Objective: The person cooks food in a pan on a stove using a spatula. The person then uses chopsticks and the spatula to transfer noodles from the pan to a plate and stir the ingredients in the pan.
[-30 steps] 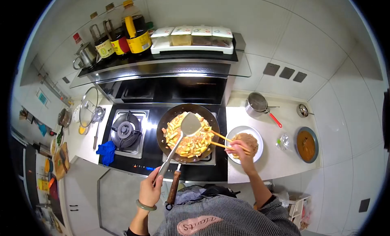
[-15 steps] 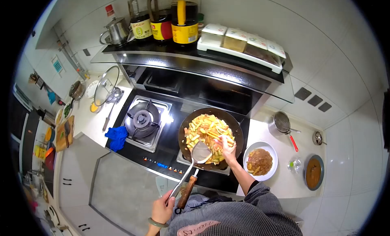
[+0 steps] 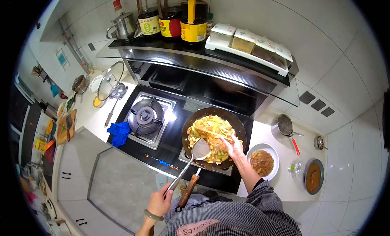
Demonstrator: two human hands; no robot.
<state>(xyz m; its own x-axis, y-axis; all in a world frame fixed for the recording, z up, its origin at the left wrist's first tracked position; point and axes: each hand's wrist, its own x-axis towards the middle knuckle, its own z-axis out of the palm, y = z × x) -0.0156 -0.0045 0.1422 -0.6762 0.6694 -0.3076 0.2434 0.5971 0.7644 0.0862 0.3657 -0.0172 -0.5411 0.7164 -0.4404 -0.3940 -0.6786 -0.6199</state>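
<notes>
A black wok (image 3: 239, 126) full of yellow chopped food stands on the right burner of the hob. My left hand (image 3: 159, 202), with a green bangle at the wrist, grips the long handle of a metal spatula (image 3: 198, 151) whose blade rests at the wok's near rim. My right hand (image 3: 234, 146) holds wooden chopsticks (image 3: 212, 132) over the food in the wok. The wok's wooden handle (image 3: 188, 190) points toward me.
A white plate of brown food (image 3: 262, 162) sits right of the wok, with a small red-handled pot (image 3: 285, 126) and a bowl of brown sauce (image 3: 313, 176) beyond. A blue cloth (image 3: 119, 132) lies left of the empty burner (image 3: 146, 117). Bottles and seasoning boxes stand on the hood.
My right hand moved from the plate to over the wok with the chopsticks. The spatula blade slid from the wok's middle to its near rim. The view swung left.
</notes>
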